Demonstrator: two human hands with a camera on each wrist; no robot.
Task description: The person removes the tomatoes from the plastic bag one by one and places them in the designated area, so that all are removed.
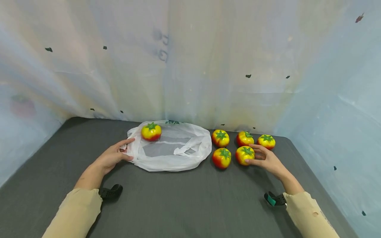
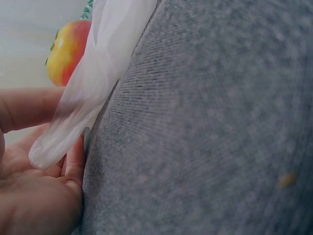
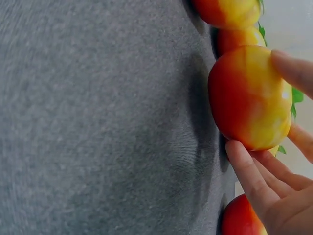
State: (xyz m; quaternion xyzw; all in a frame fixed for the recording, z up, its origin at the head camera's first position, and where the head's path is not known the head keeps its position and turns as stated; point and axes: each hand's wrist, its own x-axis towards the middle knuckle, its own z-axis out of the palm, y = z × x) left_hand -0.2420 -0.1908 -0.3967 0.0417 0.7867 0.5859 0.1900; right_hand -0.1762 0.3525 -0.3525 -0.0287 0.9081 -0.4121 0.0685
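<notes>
A white translucent plastic bag [image 1: 175,165] lies with its mouth spread on the table. My left hand [image 1: 110,158] holds the bag's left edge, and in the left wrist view the bunched plastic [image 2: 80,117] passes between thumb and fingers. One red-and-yellow tomato [image 1: 151,133] with a green leafy top sits in the bag's left part. With thumb and fingers on opposite sides, my right hand [image 1: 269,162] grips a like tomato [image 3: 247,98]. Whether that tomato touches the table I cannot tell. Beside it stand tomatoes at front left [image 1: 221,158] and behind [image 1: 245,138].
Two further tomatoes stand at the back, one near the bag [image 1: 220,138] and one far right [image 1: 266,142]. The dark grey table [image 1: 184,205] ends at a pale plastic sheet [image 1: 190,66] behind, with sheets on both sides. Each wrist wears a black strap [image 1: 110,192].
</notes>
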